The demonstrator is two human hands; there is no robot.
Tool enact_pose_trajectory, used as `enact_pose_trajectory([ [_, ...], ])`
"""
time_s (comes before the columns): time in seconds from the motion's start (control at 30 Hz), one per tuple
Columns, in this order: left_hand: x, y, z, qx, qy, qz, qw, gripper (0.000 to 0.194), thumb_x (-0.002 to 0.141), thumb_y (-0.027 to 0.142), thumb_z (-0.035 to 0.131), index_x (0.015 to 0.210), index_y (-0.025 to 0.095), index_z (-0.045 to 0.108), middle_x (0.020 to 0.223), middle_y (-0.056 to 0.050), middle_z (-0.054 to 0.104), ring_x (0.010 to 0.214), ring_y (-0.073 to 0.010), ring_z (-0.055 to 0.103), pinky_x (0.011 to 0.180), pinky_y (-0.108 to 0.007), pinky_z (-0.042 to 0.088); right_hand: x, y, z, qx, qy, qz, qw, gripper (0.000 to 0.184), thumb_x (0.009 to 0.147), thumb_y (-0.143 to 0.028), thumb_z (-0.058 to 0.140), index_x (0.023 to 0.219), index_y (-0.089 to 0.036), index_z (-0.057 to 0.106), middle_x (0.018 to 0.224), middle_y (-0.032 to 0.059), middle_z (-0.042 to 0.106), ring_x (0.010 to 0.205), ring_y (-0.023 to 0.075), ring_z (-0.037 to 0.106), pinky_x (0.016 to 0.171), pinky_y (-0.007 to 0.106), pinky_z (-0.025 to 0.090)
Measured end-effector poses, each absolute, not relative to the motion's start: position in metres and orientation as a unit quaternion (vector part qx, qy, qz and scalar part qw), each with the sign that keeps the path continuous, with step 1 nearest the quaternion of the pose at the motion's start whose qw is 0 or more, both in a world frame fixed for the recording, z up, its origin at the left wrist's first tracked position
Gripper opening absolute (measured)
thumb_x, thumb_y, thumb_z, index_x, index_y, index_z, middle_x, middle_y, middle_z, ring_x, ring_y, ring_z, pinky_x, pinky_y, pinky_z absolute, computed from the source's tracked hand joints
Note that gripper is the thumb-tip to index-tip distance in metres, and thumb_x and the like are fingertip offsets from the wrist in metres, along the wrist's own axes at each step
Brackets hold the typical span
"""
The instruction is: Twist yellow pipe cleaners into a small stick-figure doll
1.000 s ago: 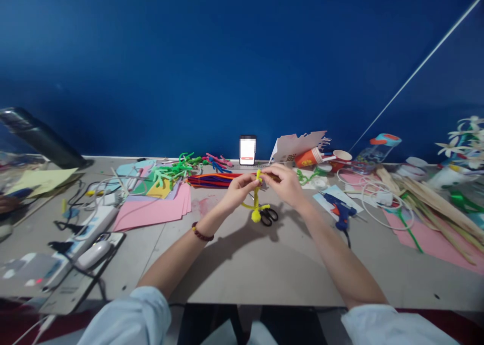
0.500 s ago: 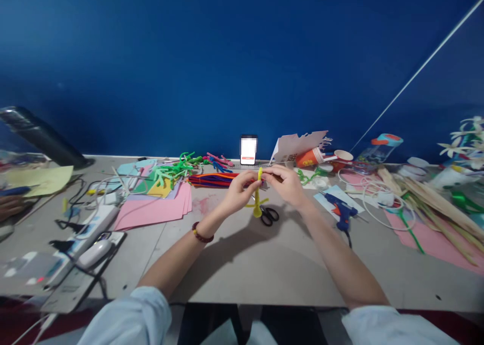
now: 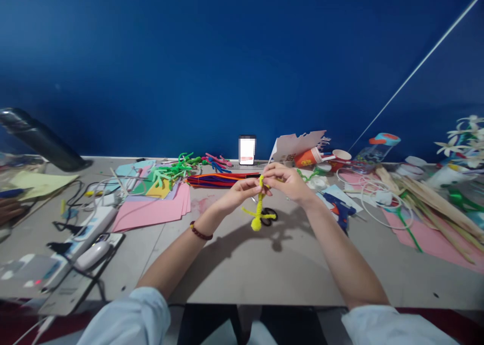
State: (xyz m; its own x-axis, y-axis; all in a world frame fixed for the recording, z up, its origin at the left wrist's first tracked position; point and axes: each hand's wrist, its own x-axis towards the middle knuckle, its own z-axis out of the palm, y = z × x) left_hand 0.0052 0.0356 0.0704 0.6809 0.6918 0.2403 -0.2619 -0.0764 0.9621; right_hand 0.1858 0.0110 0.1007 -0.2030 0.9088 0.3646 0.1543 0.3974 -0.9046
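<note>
Between my hands hangs a yellow pipe-cleaner figure [image 3: 258, 215], its round head lowest and two thin arms sticking out sideways. My left hand [image 3: 242, 193] pinches its upper end between thumb and fingers. From the other side my right hand [image 3: 286, 182] closes its fingertips on the same end. The fingers hide part of that end. Below and behind the figure, black-handled scissors [image 3: 269, 217] lie on the table, partly covered by it. A bundle of purple and orange pipe cleaners [image 3: 215, 180] lies just beyond my left hand.
A lit phone [image 3: 247, 150] leans on the wall. Left are pink paper sheets [image 3: 151, 211], green pipe-cleaner pieces [image 3: 170, 173] and a power strip [image 3: 83, 241]. Right are a blue glue gun [image 3: 342, 209], paper cups [image 3: 308, 157] and a coiled cable [image 3: 385, 198]. Another person's hand [image 3: 9, 211] shows far left.
The yellow figure has dropped slightly and turned, so its head and both arms now show more fully below my hands. My right hand's fingers have shifted their hold.
</note>
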Motion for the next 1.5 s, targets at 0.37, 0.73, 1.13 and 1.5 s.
enact_pose_trajectory([
  [0.37,0.009,0.037,0.063,0.746,0.326,0.529,0.239,0.012,0.078,0.029,0.072,0.082,0.018,0.068,0.088,-0.007,0.071,0.09,-0.0207,0.063,0.086,-0.035,0.046,0.167,0.013,0.082,-0.518,-0.678,0.135,0.503,0.014,0.079,-0.027,0.061,0.082,-0.021,0.073,0.081,0.0052,0.074,0.072,0.0202,0.067,0.066,0.032,0.052],
  [0.73,0.008,0.036,0.057,0.735,0.37,0.516,0.238,0.005,0.08,0.019,0.066,0.081,0.017,0.071,0.08,-0.006,0.073,0.074,-0.0178,0.066,0.066,-0.026,0.049,0.17,0.012,0.088,-0.486,-0.736,0.094,0.461,0.013,0.085,-0.024,0.058,0.086,-0.022,0.071,0.087,0.0051,0.071,0.085,0.0212,0.064,0.076,0.033,0.049],
  [1.13,0.01,0.036,0.066,0.667,0.264,0.461,0.523,0.026,0.071,0.04,0.076,0.074,0.015,0.071,0.075,-0.007,0.072,0.071,-0.0179,0.066,0.07,-0.029,0.052,0.196,0.012,0.106,-0.415,-0.756,0.305,0.405,0.018,0.085,-0.035,0.063,0.091,-0.023,0.074,0.092,0.0053,0.068,0.08,0.0173,0.062,0.068,0.029,0.048],
  [1.5,0.012,0.024,0.065,0.606,0.166,0.305,0.716,0.032,0.064,0.042,0.082,0.072,0.013,0.069,0.068,-0.005,0.069,0.063,-0.0141,0.063,0.064,-0.027,0.05,0.212,0.021,0.101,-0.267,-0.747,0.493,0.358,0.017,0.074,-0.037,0.076,0.076,-0.02,0.076,0.075,0.002,0.066,0.069,0.0137,0.062,0.065,0.028,0.051],
])
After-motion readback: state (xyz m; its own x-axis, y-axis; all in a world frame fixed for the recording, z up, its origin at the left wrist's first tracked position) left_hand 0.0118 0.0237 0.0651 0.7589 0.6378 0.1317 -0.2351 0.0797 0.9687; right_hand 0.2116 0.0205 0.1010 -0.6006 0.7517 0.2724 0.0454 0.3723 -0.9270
